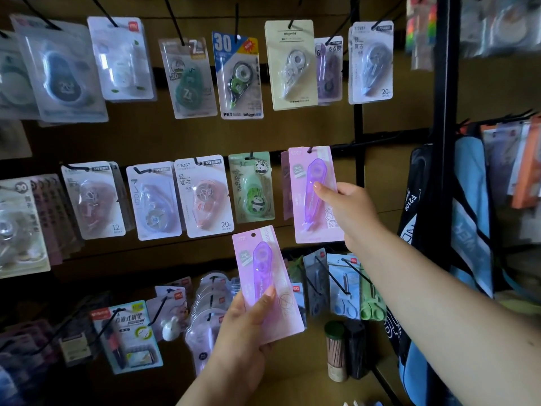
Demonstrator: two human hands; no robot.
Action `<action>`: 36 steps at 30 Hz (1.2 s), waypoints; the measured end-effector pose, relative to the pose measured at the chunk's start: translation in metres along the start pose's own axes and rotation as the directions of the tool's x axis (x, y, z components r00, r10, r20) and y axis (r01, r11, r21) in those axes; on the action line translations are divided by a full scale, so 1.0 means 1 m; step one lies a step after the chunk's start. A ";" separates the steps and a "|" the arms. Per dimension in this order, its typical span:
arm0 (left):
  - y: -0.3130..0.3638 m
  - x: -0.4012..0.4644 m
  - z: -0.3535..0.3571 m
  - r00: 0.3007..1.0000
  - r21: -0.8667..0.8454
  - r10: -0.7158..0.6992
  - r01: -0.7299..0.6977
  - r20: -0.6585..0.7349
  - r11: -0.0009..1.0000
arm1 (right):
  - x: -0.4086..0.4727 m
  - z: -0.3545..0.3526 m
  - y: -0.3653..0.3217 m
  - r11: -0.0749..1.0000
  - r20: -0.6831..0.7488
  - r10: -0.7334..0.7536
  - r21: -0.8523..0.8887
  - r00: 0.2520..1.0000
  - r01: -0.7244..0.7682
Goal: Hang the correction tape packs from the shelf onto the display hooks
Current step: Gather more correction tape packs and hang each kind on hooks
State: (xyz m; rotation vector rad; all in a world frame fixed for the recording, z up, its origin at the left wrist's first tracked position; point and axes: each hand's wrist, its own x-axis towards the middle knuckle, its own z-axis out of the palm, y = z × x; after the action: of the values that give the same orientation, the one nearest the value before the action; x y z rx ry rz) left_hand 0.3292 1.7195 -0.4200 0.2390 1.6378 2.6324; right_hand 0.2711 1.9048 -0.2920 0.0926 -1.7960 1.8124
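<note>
My right hand [348, 209] grips a pink correction tape pack [310, 197] with a purple dispenser, held against the middle row of the display. The pack's top hole sits at a black hook [309, 150]; whether it is fully on the hook I cannot tell. Another pink pack shows just behind it at its left edge. My left hand [246, 326] holds a second identical pink pack [263, 285] lower down, tilted left, its hang hole free at the top.
Other correction tape packs hang in rows on black hooks across the brown board, including a panda pack [251, 187] just left of the hook. Scissors packs [342, 285] hang below. A black upright post [442, 112] and blue bags [468, 218] stand to the right.
</note>
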 end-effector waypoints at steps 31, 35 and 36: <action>0.014 0.014 0.018 0.993 0.062 0.069 -0.076 0.099 0.995 | -0.055 0.021 0.063 0.951 0.190 0.304 -0.116 0.933 -0.286; 0.018 0.008 0.027 0.991 0.089 0.077 -0.087 0.109 0.992 | -0.073 0.020 0.049 0.964 0.347 0.266 -0.079 0.899 -0.255; 0.019 0.007 0.028 0.991 0.096 0.081 -0.092 0.109 0.991 | -0.074 0.019 0.045 0.967 0.368 0.253 -0.060 0.895 -0.249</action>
State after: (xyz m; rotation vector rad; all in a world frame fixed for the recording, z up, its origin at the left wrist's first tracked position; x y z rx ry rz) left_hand 0.3279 1.7367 -0.3897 0.4535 1.7667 2.5503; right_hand 0.3063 1.8644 -0.3632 0.2238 -2.1659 2.0749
